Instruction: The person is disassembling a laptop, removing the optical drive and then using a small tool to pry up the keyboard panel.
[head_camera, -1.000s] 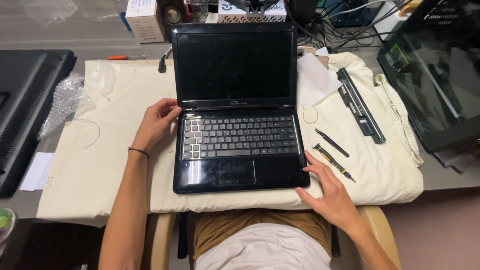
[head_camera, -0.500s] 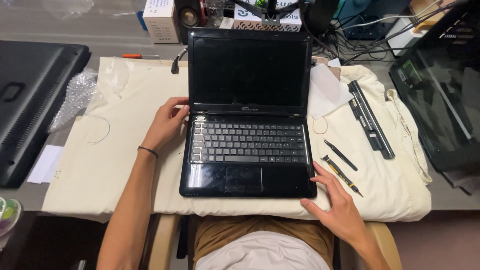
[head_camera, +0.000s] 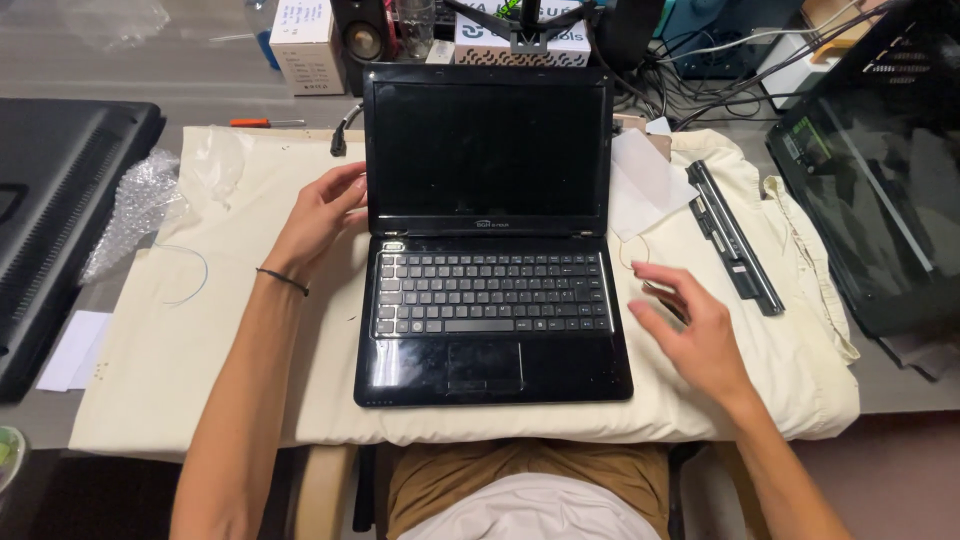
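A crinkled sheet of clear bubble wrap (head_camera: 135, 210) lies far left. The left hand (head_camera: 318, 215), fingers loosely curled and empty, touches the open glossy black laptop (head_camera: 490, 240) centred on a cream cloth (head_camera: 230, 330). The right hand (head_camera: 690, 325) hovers spread, holding nothing, beside a long black battery bar (head_camera: 732, 238).

Left hand (head_camera: 318, 218): reaching forward on a bare forearm, fingers loosely curled, dark band circling the wrist.
Right hand (head_camera: 690, 330): hovering palm down, fingers spreading, holding nothing.
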